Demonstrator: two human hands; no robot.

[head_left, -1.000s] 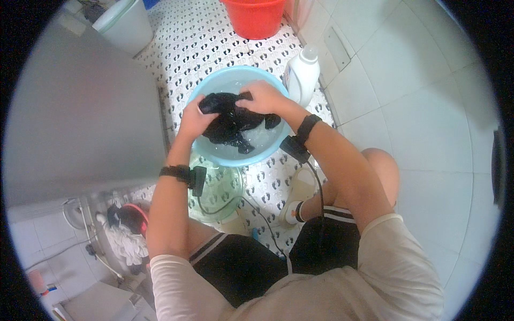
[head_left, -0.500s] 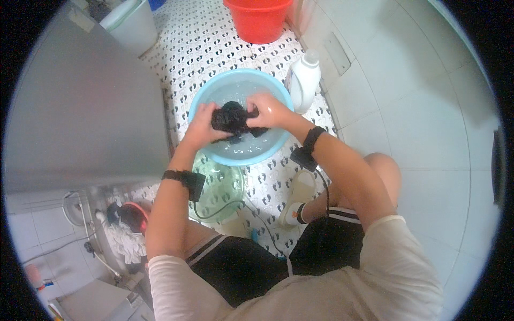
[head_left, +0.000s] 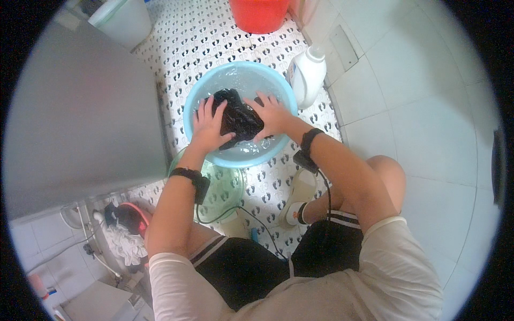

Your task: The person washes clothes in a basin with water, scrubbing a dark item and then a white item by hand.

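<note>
The left hand (head_left: 210, 127) lies palm down with its fingers spread, at the left side of a wet, crumpled black cloth (head_left: 235, 113). The right hand (head_left: 273, 117) is likewise spread open at the cloth's right side, neither one closed around it. The cloth sits in water inside a round, light-blue plastic basin (head_left: 243, 162), between the two hands. A white plastic bottle with a handle (head_left: 312, 77) stands just beside the basin's right rim. A translucent green basin (head_left: 222, 187) shows on the near side, partly hidden by the blue one. Beyond, a red plastic bucket (head_left: 261, 15) stands on the white floor patterned with black footprints (head_left: 195, 53).
</note>
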